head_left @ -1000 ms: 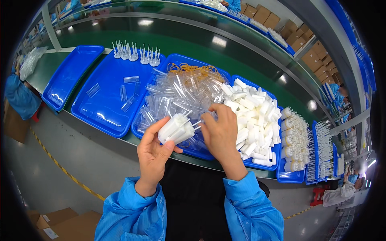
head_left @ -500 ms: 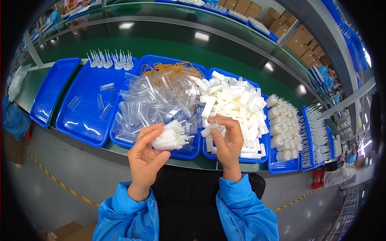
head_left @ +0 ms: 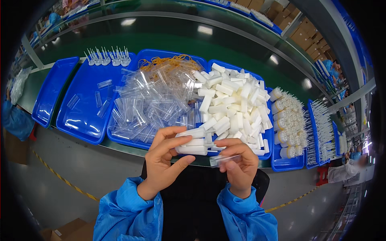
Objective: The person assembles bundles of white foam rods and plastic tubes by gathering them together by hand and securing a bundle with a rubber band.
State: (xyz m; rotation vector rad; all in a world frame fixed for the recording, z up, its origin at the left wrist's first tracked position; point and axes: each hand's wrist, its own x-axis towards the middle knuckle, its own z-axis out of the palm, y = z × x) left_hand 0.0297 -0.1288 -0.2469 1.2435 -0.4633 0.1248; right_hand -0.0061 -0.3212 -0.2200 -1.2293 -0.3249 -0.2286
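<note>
Green belt (head_left: 169,35) bkgd; wht bundle (head_left: 192,150) in L grip (head_left: 164,158), ends out.

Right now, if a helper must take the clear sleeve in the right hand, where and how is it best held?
Probably by its free left end, from the person's near side. The clear sleeve points left, and the right hand covers its other end. The left hand with its white pieces crowds the far left, so the near side looks clearer.

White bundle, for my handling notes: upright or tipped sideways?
Tipped sideways: the white bundle runs lengthwise from left hand toward right hand.
</note>
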